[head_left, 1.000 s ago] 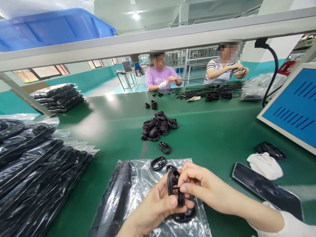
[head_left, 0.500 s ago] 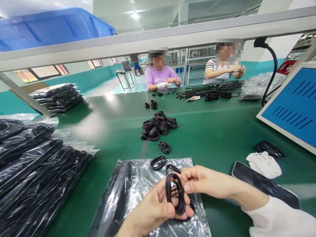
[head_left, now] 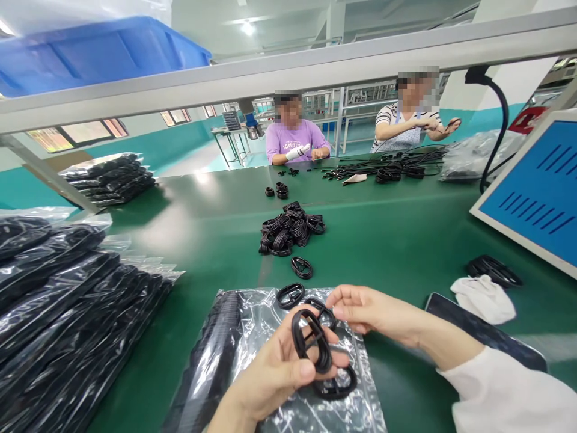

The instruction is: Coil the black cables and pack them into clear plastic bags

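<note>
My left hand (head_left: 274,370) is closed around a coiled black cable (head_left: 311,341), held up over a clear plastic bag (head_left: 264,328). A tie crosses the middle of that coil. Just behind it, my right hand (head_left: 360,308) has its thumb and forefinger at the right edge of a second coiled cable (head_left: 322,313), seemingly pinching it. Below my left fingers a third coil (head_left: 340,385) lies on the bag. Another coil (head_left: 291,295) rests at the bag's far edge. Along the bag's left side, a row of black coils (head_left: 211,349) is packed inside.
A heap of coiled cables (head_left: 291,228) lies mid-table, with a single coil (head_left: 302,268) nearer. Filled bags (head_left: 76,300) are stacked at left. On the right are a phone (head_left: 482,334), white cloth (head_left: 483,299) and blue machine (head_left: 532,198). Two people (head_left: 297,141) work across the table.
My right hand has left the held coil and moved slightly up and away to the coil behind. My left hand has lowered and tilted its coil a little, uncovering the coil below.
</note>
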`<state>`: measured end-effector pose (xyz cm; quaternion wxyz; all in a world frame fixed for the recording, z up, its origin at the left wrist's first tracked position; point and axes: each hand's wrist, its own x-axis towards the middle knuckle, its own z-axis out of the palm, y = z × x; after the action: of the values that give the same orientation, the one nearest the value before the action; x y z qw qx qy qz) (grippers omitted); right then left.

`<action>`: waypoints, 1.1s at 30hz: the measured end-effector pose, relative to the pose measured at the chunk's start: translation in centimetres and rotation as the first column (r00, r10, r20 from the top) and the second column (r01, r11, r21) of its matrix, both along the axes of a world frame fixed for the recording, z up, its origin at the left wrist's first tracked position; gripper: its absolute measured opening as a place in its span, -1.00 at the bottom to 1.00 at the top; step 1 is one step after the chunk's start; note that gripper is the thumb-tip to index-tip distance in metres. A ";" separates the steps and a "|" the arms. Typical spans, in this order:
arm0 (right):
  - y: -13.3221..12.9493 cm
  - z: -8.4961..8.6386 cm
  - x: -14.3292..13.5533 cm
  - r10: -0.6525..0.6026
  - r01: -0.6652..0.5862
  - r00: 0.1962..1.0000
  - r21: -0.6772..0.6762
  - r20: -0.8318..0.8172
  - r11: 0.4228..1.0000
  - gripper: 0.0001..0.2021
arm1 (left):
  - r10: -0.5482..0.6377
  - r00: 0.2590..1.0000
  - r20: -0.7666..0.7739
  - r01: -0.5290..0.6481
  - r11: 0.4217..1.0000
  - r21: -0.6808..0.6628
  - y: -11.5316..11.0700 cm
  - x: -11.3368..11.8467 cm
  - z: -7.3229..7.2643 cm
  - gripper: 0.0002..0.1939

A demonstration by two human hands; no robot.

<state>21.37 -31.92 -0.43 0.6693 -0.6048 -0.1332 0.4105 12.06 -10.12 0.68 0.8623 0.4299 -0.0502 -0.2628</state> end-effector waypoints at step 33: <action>0.6 -1.1 -0.8 0.013 0.063 0.961 0.261 -0.278 0.963 -0.62 | 0.410 0.845 0.344 -0.534 0.688 0.491 -2.2 0.4 -2.5 -0.45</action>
<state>20.54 -31.36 -1.49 0.7619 -0.4473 -0.0847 0.4607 12.44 -12.31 -1.86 0.7216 0.6900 0.0541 0.0127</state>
